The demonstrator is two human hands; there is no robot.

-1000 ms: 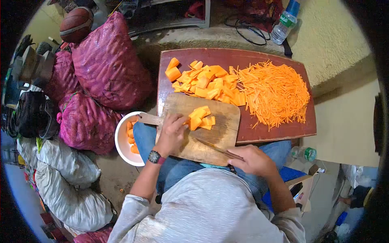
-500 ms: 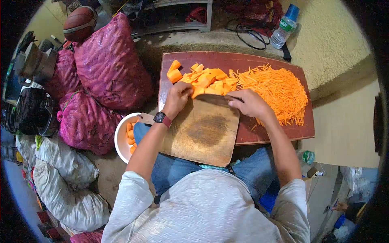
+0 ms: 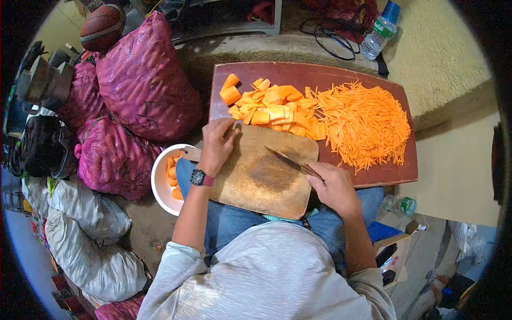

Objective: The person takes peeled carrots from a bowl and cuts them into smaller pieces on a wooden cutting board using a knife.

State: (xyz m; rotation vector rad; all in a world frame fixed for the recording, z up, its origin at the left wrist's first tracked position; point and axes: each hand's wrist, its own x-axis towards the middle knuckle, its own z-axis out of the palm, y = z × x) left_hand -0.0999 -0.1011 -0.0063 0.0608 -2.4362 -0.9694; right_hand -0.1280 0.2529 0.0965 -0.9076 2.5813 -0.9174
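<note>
My right hand [image 3: 335,188] is closed round the handle of a dark-bladed knife [image 3: 288,159], whose blade points up and left over the wooden cutting board [image 3: 234,184]. My left hand [image 3: 218,145] is at the board's upper left corner, fingers loosely bent, with nothing seen in it. Just beyond the board's far edge lies a heap of carrot slices and chunks [image 3: 277,101], on a red-brown table top [image 3: 362,178]. To its right spreads a large pile of carrot strips [image 3: 368,128].
A white bowl [image 3: 158,189] with carrot pieces stands left of my leg. Full pink mesh sacks [image 3: 146,80] and white sacks [image 3: 88,245] line the left side. Beyond the table are a water bottle [image 3: 380,34] and a black cable [image 3: 330,42]. Another bottle [image 3: 400,205] lies at right.
The slices at the board's far edge now lie on the heap beyond it. My right hand has drawn the knife back towards me; my left hand has moved left and slightly nearer.
</note>
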